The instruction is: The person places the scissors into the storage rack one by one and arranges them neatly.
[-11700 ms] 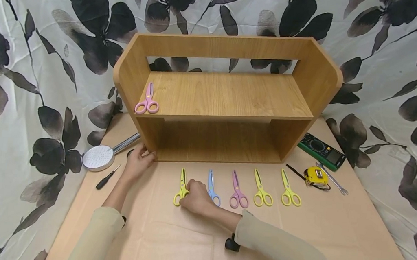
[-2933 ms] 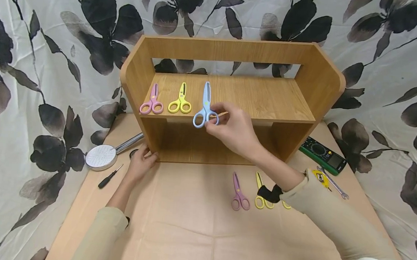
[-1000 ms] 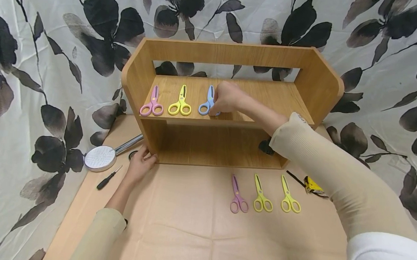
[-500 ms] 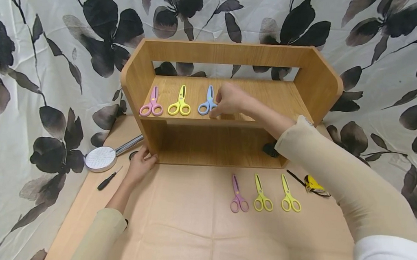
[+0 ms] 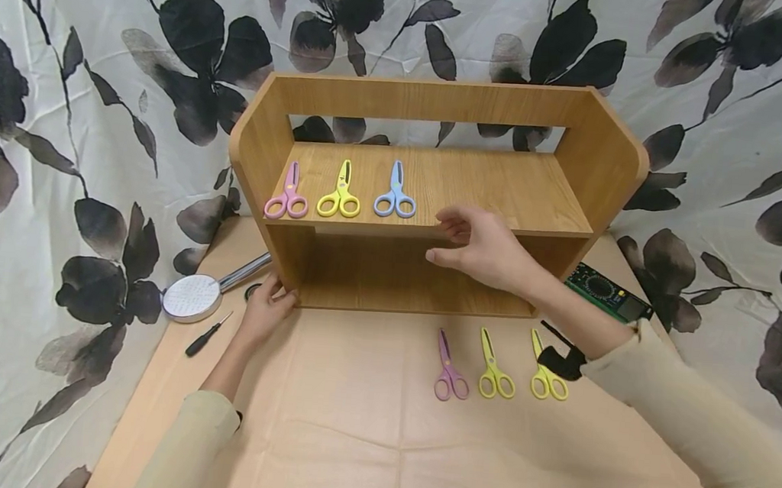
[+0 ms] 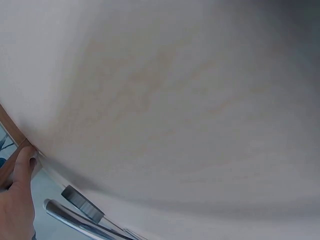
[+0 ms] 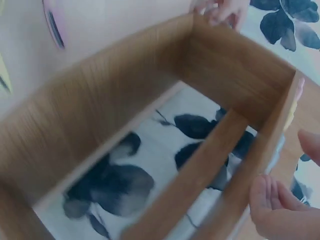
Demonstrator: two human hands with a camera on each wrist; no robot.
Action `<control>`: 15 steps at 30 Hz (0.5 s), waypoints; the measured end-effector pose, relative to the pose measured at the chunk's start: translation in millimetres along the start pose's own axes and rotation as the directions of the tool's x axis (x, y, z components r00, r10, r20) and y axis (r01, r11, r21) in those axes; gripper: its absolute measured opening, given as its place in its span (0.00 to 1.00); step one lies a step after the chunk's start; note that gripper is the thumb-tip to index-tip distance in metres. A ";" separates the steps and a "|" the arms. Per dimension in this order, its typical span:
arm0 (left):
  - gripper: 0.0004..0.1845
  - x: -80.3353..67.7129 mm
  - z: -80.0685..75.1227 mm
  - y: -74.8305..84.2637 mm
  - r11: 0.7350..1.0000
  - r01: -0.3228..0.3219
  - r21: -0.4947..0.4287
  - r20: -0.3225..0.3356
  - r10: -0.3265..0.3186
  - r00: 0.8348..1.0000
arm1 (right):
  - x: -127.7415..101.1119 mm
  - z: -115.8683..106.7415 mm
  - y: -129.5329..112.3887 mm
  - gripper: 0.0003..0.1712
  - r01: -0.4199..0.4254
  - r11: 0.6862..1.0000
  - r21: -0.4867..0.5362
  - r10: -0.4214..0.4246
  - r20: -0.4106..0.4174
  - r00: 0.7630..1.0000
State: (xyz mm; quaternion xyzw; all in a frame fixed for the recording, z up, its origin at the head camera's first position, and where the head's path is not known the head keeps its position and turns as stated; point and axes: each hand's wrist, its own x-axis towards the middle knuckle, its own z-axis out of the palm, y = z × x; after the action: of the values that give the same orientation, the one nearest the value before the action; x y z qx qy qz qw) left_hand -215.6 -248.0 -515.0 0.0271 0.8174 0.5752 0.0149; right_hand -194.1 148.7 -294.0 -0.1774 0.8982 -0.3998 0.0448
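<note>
3 pairs of scissors lie side by side on the upper shelf of the wooden rack, toward its left end: pink scissors, yellow scissors and blue scissors. The right hand is in front of that shelf, to the right of the blue pair, its thumb and loosely bent fingers apart; whether the fingertips touch the rack's edge I cannot tell. The left hand grips the rack's lower left front corner. On the surface before the rack's right half lie 3 more: purple scissors and 2 lime scissors, the rightmost partly hidden by a black wristband. Left of the rack are a black screwdriver and a round white tool with a metal handle; right of it, a green multimeter.
</note>
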 end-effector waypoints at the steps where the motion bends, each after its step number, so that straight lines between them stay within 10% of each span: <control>1: 0.35 -0.1 -0.1 0.3 1.000 0.001 -0.001 -0.001 -0.001 1.000 | -7.9 4.3 7.1 0.34 -0.004 1.000 0.027 0.004 -0.008 1.000; 15: 0.35 0.2 -1.5 3.1 1.000 0.006 -0.007 -0.003 -0.006 1.000 | -93.0 99.7 117.7 0.34 -0.131 0.934 0.331 0.126 0.036 0.991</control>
State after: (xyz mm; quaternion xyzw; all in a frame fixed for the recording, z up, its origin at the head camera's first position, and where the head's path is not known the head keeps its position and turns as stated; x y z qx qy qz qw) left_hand -215.8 -248.4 -511.6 0.0238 0.8155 0.5781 0.0155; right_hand -118.5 184.3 -453.5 -0.1110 0.8270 -0.5407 0.1064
